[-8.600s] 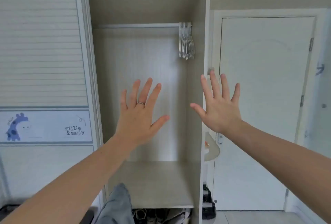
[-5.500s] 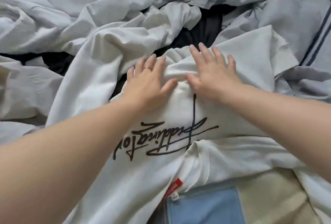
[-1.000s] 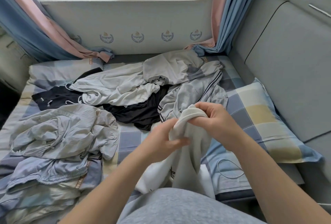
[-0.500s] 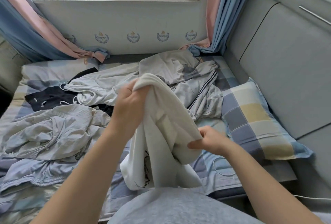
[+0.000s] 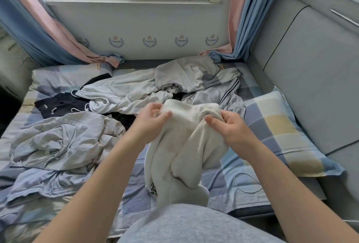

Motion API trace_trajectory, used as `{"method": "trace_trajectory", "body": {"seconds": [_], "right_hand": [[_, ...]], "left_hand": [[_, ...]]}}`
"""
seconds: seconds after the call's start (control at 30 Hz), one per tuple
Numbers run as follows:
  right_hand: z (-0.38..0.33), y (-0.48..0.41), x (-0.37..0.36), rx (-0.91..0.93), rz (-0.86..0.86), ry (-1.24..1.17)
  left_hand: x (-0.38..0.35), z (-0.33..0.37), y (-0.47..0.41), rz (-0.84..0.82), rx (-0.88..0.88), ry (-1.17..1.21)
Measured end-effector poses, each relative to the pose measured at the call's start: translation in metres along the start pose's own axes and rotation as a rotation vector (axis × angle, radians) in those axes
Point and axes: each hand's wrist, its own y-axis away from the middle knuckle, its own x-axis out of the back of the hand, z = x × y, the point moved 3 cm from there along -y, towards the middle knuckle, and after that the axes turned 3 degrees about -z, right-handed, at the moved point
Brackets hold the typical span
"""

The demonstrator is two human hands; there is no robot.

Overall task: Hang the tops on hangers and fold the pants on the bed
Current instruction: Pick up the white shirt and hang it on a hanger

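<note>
While both grip it, white top [image 5: 186, 145] hangs between left hand [image 5: 153, 118] — right hand [image 5: 229, 126].

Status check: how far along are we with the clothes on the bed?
Nothing looks done: no garment on the bed is folded, no hanger is in view. In hand: left hand and right hand both grip the white top, bunched. Left: the crumpled grey clothes, dark garment and striped grey garment lie unsorted.

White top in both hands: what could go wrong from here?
1. The white top is bunched between left grip and right grip; a hanger may enter the wrong opening.
2. Its hanging end is near the white cable on the bed; lifting could snag it.
</note>
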Motion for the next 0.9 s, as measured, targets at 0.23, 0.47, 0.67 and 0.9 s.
{"method": "trace_trajectory", "body": {"seconds": [0.23,0.47,0.67,0.9], "right_hand": [[-0.033,0.002,-0.010,0.020,0.083,-0.258],[-0.062,0.013,-0.007,0.119,0.023,-0.505],[-0.066,0.018,0.006,0.202,0.025,-0.508],[-0.038,0.007,0.052,0.145,0.215,-0.144]], "left_hand": [[-0.054,-0.005,0.038,-0.349,-0.184,-0.066],[-0.092,-0.018,0.043,-0.243,-0.211,-0.196],[-0.086,-0.021,0.030,-0.004,-0.322,-0.176],[-0.041,-0.019,0.019,0.117,-0.306,0.129]]}}
